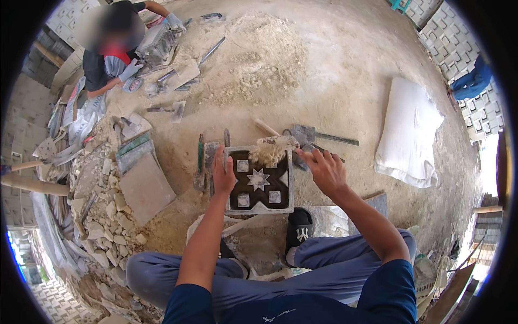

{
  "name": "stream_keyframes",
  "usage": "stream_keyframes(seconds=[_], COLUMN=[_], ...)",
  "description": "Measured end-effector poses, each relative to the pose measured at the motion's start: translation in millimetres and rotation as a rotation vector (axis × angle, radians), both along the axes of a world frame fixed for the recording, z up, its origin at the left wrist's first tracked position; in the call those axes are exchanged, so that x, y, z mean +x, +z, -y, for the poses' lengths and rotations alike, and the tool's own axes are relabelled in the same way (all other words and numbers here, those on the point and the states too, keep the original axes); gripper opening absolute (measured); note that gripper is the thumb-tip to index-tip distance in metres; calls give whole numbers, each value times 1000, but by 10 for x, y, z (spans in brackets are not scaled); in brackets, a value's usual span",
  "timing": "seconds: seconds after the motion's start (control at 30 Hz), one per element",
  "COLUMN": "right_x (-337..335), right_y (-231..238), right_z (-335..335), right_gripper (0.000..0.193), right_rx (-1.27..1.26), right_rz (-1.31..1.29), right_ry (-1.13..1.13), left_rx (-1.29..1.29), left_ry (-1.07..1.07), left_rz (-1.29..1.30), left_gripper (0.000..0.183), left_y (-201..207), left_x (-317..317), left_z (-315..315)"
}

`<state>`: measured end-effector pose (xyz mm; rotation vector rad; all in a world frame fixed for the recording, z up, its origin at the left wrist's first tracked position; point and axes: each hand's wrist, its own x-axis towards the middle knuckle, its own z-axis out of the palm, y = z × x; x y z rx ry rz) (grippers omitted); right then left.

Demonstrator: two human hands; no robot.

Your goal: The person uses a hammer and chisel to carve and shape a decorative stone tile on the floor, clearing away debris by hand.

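A square patterned mould lies on the ground in front of my legs. Its dark recessed inside has a pale star in the middle and small pale squares in the corners. My left hand grips its left rim, thumb on the inner side and fingers along the outside. A brush with shaggy pale bristles rests over the far right part of the mould. My right hand is closed on the brush at the right corner, its fingertips pinched; the hold itself is partly hidden.
Beyond the mould lie a dark trowel-like tool and a wooden handle. Flat slabs and rubble are at left, a white sack at right. Another person works at a block at far left.
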<state>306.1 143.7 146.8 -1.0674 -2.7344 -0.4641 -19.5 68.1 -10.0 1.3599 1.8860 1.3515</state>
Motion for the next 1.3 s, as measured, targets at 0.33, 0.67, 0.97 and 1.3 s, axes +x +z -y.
stream_keyframes(seconds=[0.33,0.67,0.97,1.3], right_x=[27,-33,-12,16], right_y=[13,91,121,90], right_z=[-18,-77,-156,-188], right_gripper=[60,49,41,41], right_rx=[49,-234,-413,-468], right_rz=[-66,-326,-458,-504], right_ry=[47,-66,-161,-164], left_rx=[85,36,-83,-86], left_ry=[64,-171,-268,-274], left_rz=[-160,-593,-592,-509], left_gripper=[51,53,51,50], left_y=[100,490,534,515], left_x=[32,804,1043,951], left_z=[151,33,-188,-274])
